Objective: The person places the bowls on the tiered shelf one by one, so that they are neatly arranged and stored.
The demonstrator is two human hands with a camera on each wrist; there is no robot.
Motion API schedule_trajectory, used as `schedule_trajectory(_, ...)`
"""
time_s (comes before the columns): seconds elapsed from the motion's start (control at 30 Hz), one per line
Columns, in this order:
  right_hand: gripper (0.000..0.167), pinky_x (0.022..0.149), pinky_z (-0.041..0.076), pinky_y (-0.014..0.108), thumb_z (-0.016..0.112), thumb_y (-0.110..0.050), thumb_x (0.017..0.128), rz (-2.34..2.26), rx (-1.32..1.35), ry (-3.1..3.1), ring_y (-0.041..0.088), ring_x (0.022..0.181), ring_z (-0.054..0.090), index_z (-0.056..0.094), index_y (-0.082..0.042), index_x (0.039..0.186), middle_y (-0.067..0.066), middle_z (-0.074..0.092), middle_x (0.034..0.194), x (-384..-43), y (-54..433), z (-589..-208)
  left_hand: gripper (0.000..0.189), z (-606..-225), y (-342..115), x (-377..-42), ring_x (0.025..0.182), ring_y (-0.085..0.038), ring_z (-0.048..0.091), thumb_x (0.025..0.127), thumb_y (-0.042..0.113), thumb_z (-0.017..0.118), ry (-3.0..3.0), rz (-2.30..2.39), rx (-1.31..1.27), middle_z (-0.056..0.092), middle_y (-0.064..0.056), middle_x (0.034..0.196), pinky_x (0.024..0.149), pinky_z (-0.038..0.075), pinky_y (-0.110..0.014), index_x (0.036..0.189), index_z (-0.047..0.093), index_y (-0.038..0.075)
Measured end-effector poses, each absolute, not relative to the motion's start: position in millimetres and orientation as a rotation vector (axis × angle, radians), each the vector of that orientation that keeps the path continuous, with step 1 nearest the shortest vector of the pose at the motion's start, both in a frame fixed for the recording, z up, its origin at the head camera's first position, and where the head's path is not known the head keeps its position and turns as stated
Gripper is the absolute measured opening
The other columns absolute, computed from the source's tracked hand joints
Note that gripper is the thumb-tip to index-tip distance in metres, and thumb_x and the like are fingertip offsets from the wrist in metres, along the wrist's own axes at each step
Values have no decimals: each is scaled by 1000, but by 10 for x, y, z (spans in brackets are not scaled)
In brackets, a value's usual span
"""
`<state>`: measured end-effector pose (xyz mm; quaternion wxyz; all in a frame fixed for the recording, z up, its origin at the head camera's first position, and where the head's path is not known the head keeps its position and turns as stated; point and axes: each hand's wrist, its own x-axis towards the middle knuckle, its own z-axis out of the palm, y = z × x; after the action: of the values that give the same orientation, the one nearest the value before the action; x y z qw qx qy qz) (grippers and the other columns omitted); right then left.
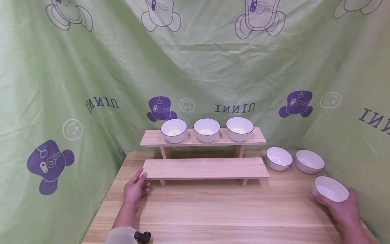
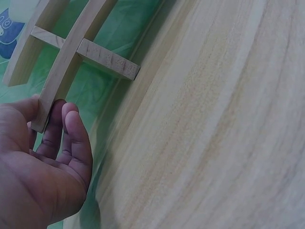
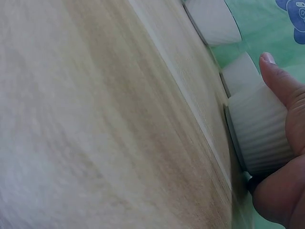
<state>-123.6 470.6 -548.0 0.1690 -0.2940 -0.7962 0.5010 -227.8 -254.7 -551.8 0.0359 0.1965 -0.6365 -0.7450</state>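
"What does the right hand have?"

"A white bowl with a dark rim, gripped between thumb and fingers, near the right edge of the table."

"Does its base touch the wood?"

"I cannot tell."

"And the left hand?"

"Near the table's left edge, it pinches the left end of the lower board, thumb on one face and fingers on the other."

"Where are the remaining bowls?"

"Three bowls stand in a row on the upper board, toward the back edge; two more bowls sit side by side by the back right corner."

"Behind all that?"

"A green cloth with purple figures"
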Motion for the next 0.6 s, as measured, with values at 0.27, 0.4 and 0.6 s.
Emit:
schedule_trajectory(0.27,114,91,31,14,92,-30,80,1375,-828,-2279,36,118,36,16,0,158,21,37,135,-1233,4699,-5490,68,-5521,-2547,-2287,80,-12,71,91,40,81,-1945,-2288,623,69,7,109,71,64,-28,153,52,33)
schedule_trajectory(0.4,119,102,32,23,92,-34,80,1370,-859,-2291,38,121,35,13,-2,162,24,35,141,-1234,4708,-5512,67,-5519,-2546,-2292,80,-12,71,92,40,80,-1944,-2294,629,67,4,110,72,65,-29,153,52,33)
schedule_trajectory(0.6,125,117,28,34,91,-40,80,1365,-897,-2302,41,129,31,6,-7,165,25,29,153,-1244,4728,-5517,67,-5518,-2551,-2288,80,-12,71,92,39,80,-1938,-2293,631,68,4,110,72,65,-29,153,52,33)
